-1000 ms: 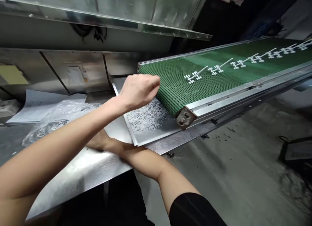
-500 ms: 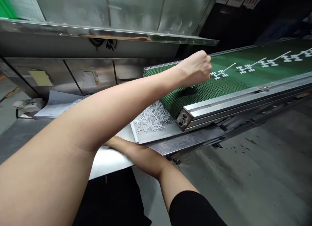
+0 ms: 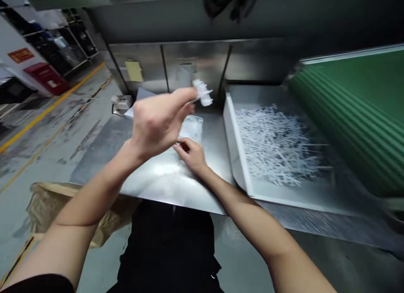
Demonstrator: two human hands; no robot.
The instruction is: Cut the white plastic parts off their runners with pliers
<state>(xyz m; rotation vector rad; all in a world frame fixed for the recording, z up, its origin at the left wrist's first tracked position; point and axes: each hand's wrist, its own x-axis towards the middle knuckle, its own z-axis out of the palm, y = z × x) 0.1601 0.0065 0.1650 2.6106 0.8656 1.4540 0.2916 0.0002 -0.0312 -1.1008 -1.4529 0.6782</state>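
Note:
My left hand (image 3: 158,120) is raised over the metal bench, fingers closed. From its pinch sticks out a small white plastic moulded part on a thin stem (image 3: 203,93), slightly blurred. My right hand (image 3: 193,156) is lower, close to the bench top and just right of my left wrist. Its thumb and fingers are pressed together; what lies between them is too small to make out. Just beyond it a clear plastic bag (image 3: 193,126) lies on the bench, partly covered by my hands.
To the right, a white tray (image 3: 238,150) holds a heap of thin white plastic sticks (image 3: 277,145). Past it is the green conveyor belt (image 3: 362,99). A brown sack (image 3: 47,200) stands on the floor at left. A metal shelf edge crosses the top; a white socket block (image 3: 122,102) sits behind.
My view has turned left. My left hand has come back from above the conveyor to the bench, with a white plastic part now showing in it. My right hand is still at the bench.

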